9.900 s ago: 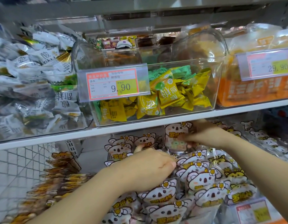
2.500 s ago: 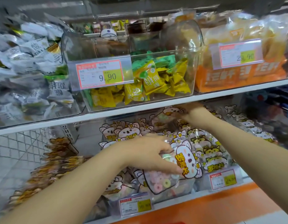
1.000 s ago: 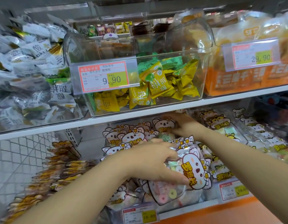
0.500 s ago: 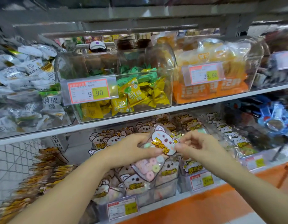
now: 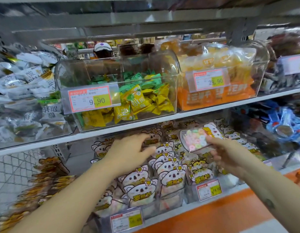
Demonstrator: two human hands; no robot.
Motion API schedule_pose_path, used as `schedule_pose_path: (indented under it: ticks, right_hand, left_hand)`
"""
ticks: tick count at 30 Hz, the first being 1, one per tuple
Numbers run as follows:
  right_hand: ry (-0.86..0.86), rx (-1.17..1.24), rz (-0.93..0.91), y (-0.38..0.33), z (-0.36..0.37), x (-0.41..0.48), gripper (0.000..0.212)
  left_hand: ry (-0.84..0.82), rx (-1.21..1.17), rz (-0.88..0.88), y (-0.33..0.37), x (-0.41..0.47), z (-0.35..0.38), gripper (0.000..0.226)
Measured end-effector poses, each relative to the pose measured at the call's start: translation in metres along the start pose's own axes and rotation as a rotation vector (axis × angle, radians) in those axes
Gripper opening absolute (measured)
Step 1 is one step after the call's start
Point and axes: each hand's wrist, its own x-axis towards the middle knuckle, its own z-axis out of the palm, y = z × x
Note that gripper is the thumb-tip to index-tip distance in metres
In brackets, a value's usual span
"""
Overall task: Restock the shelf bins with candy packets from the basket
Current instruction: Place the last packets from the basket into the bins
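Note:
My right hand [image 5: 225, 153] holds a clear candy packet [image 5: 197, 137] of pastel ring sweets with a koala label, tilted sideways above the lower-shelf bins. My left hand [image 5: 129, 150] reaches in over the left bin of koala packets [image 5: 164, 175], fingers loosely spread and holding nothing. A second clear bin with tiger-label packets [image 5: 200, 172] stands just right of it, under my right hand. No basket is in view.
The upper shelf [image 5: 146, 124] carries clear bins: yellow-green candies [image 5: 137, 101], orange packs [image 5: 218, 96], silver packets [image 5: 24, 98] at left. Brown bear packets [image 5: 45, 179] hang at lower left. Blue items [image 5: 284, 125] sit at right. An orange ledge [image 5: 230, 207] runs below.
The ring-sweet packet has passed from both hands to my right hand alone and moved right. My left hand let go and reaches toward the koala bin.

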Motion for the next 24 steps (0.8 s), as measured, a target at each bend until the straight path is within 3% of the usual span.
schedule_pose_path:
  ticks: [2, 7, 12, 17, 24]
  right_hand:
    - [0.045, 0.018, 0.008, 0.006, 0.002, 0.011, 0.044]
    - [0.087, 0.01, -0.08, 0.006, 0.021, 0.039, 0.028]
    - [-0.084, -0.487, -0.214, -0.003, 0.052, 0.045, 0.018]
    - [-0.219, -1.089, -0.401, -0.017, 0.079, 0.052, 0.055]
    - [-0.242, -1.34, -0.381, -0.027, 0.095, 0.065, 0.061]
  left_hand:
    - [-0.14, 0.054, 0.01, 0.009, 0.004, 0.008, 0.07]
    - [-0.276, 0.022, 0.063, 0.015, 0.007, 0.01, 0.061]
    - [-0.367, 0.038, 0.112, 0.01, 0.002, 0.013, 0.061]
    - [-0.357, 0.032, 0.144, 0.006, 0.0, 0.019, 0.061]
    - [-0.332, 0.012, 0.154, 0.004, 0.0, 0.02, 0.06]
